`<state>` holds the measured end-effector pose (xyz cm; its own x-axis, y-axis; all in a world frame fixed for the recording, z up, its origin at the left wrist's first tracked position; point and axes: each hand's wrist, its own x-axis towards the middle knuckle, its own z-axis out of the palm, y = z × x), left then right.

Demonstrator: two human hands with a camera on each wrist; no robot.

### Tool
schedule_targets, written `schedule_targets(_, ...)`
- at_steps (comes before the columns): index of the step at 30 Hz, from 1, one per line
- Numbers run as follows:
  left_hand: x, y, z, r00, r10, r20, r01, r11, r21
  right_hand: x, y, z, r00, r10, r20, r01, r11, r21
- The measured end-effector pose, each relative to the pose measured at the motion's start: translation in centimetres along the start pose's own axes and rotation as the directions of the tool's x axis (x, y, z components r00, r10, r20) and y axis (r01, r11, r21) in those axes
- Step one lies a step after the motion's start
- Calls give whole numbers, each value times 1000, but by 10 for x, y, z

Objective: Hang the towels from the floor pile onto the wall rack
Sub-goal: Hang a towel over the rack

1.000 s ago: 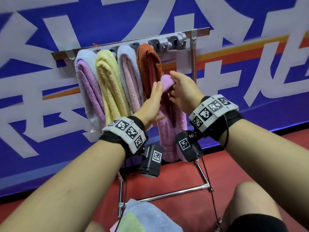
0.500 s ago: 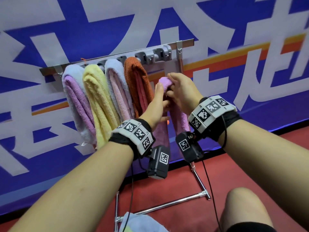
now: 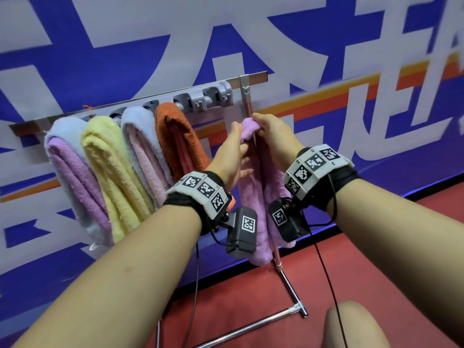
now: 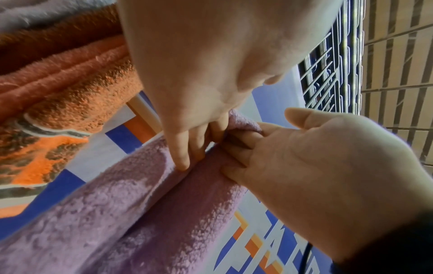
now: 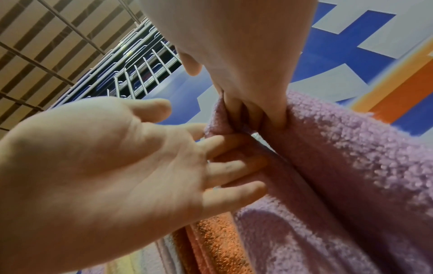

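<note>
While head view hides fingers, wrist views show right hand (image 3: pixel 272 136) pinching purple towel (image 3: pixel 253 197)'s fold. Left hand (image 3: pixel 232 156), 9 o'clock of it, presses flat, fingers straight.

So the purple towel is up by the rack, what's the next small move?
Probably lift the purple towel to the free gray clip beside the orange towel: the right hand pinches its folded top below the rack, and the left hand steadies it.
</note>
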<state>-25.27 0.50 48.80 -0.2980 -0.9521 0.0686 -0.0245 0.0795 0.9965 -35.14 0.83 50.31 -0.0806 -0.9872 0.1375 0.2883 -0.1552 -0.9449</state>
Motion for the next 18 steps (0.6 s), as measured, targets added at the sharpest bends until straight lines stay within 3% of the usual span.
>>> schedule_targets(4,18,-2,1,995,62,-84,-61,998,19,22,2,-4,996,-93,-12,91,992,-85)
schedule_targets(8,32,-1,-13,954,211,-215,-193,976,104,33,3,7,989,-132,70,143,971,-194)
schedule_targets(12,45,0,-27,933,318,-168,-281,936,214,38,-5,17,975,-185,122,218,897,-384)
schedule_targets(18,56,6,-32,904,387,-184,-341,909,239,54,-19,31,972,-203,115,232,882,-409)
